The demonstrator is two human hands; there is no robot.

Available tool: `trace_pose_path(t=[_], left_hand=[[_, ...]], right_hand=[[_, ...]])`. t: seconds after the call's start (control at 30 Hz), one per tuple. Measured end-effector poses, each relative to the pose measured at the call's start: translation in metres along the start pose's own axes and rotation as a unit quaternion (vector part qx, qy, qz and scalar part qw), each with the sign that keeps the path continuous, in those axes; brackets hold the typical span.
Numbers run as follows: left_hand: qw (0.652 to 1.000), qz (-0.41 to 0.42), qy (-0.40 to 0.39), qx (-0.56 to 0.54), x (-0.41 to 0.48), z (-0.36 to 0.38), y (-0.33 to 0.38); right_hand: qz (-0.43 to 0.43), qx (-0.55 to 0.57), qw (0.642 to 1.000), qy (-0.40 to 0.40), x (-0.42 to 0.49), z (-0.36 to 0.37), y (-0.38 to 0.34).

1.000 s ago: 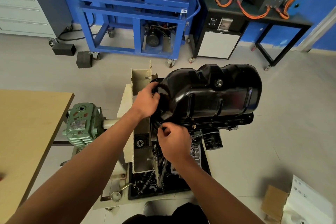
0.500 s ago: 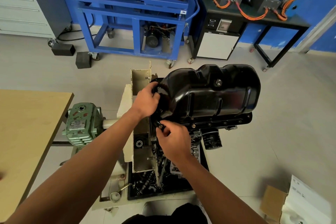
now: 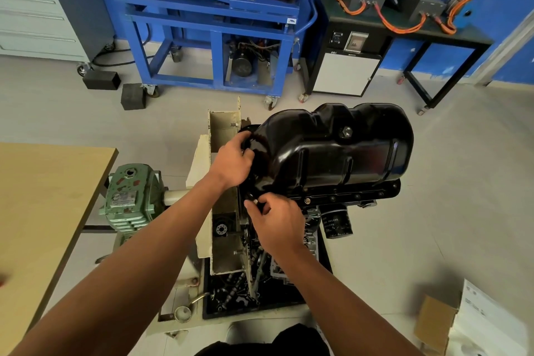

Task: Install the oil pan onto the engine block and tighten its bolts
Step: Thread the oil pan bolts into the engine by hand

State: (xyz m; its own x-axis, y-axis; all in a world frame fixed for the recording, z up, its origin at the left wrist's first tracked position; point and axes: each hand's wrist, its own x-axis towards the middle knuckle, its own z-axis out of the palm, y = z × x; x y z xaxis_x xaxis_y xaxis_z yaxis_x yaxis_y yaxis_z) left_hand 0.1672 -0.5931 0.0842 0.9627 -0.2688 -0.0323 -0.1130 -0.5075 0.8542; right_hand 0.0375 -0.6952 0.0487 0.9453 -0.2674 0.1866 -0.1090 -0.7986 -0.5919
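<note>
A glossy black oil pan (image 3: 341, 153) sits on top of the engine block (image 3: 310, 228), which is mounted upside down on a cream stand (image 3: 222, 130). My left hand (image 3: 232, 165) grips the pan's left end, fingers curled over its edge. My right hand (image 3: 277, 220) pinches a small bolt (image 3: 255, 202) at the pan's front-left flange corner. Several bolts stand along the front flange (image 3: 346, 196). A black oil filter (image 3: 336, 224) hangs below the flange.
A green gearbox (image 3: 130, 196) sits left of the stand, beside a wooden table (image 3: 37, 199). A black tray (image 3: 289, 298) under the engine holds loose parts. A blue and yellow lift cart (image 3: 213, 23) and a black bench (image 3: 404, 32) stand behind. Cardboard and paper (image 3: 474, 324) lie at the lower right.
My right hand's fingers have shifted slightly on the bolt at the flange corner. The left hand and the pan stay where they were.
</note>
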Motion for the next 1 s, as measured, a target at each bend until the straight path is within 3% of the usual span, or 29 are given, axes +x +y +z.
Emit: trace_pose_path(t=[0.47,0.63,0.87,1.0], left_hand=[[1.000,-0.006,0.004,-0.003,-0.0020,0.0000,0.0026],[1.000,-0.006,0.006,-0.002,-0.0032,0.0004,0.0021],[1.000,-0.009,0.004,0.002,-0.0044,-0.0001,0.0041],[1.000,-0.014,0.007,-0.001,-0.0048,0.0009,0.0042]], right_hand=[[-0.029,-0.002,0.999,0.022,-0.0010,-0.0008,0.0035],[-0.049,0.029,0.998,0.001,-0.0052,-0.0027,0.0050],[-0.011,-0.003,1.000,0.004,-0.0008,-0.0027,0.0021],[-0.043,0.012,0.999,-0.012,-0.0038,-0.0043,0.0021]])
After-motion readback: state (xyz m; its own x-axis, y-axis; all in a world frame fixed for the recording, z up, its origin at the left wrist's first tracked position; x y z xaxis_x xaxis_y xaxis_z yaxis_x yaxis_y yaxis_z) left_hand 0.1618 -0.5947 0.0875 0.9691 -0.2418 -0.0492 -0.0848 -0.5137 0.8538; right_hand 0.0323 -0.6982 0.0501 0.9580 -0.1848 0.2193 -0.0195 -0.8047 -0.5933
